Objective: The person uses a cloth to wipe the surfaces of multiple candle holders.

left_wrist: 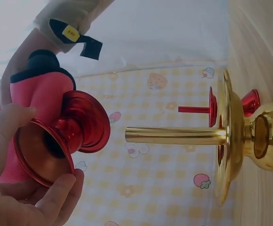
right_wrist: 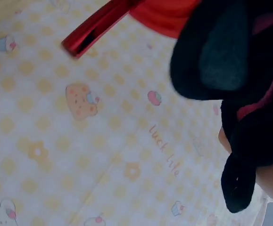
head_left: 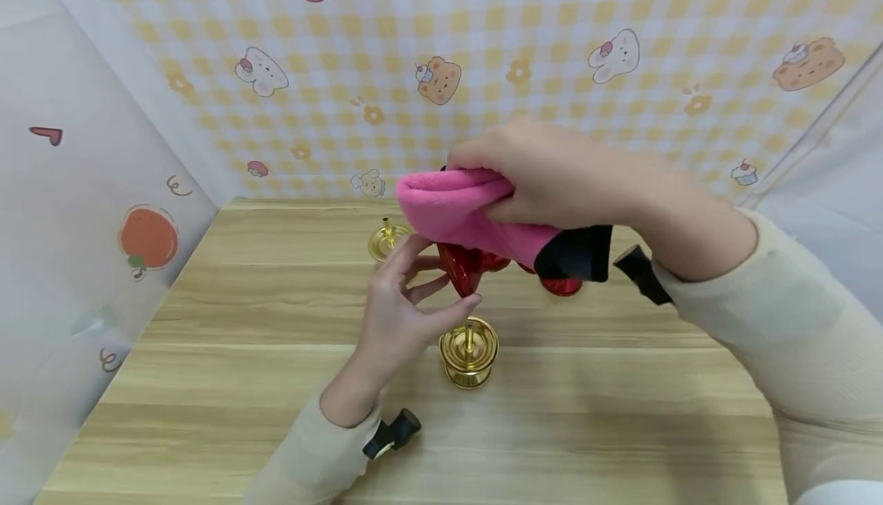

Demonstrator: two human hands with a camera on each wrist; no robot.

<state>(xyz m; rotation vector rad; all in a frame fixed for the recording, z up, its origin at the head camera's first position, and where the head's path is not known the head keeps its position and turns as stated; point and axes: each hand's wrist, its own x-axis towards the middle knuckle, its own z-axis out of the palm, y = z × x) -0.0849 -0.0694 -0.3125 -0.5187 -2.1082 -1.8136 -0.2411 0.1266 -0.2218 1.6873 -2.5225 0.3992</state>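
Observation:
My left hand [head_left: 393,306] grips a shiny red candle holder [left_wrist: 82,120] by the rim of its hollow base, thumb on one side and fingers on the other. The holder is tilted above the table. From above, my right hand [head_left: 524,172] clutches a folded pink cloth [head_left: 448,202] with black edging [head_left: 576,254]. The cloth is right against or just behind the red holder; whether they touch is hard to tell. It hides much of the holder in the head view. Just below stands a gold candle holder [head_left: 469,348] with an upright spike.
Behind the left hand is another gold candle holder [head_left: 388,241]. More red candle holders [head_left: 561,286] stand beyond the cloth, partly hidden. The wooden tabletop [head_left: 276,367] meets a checked cloth backdrop [head_left: 331,68] at the back and a white wall sheet on the left.

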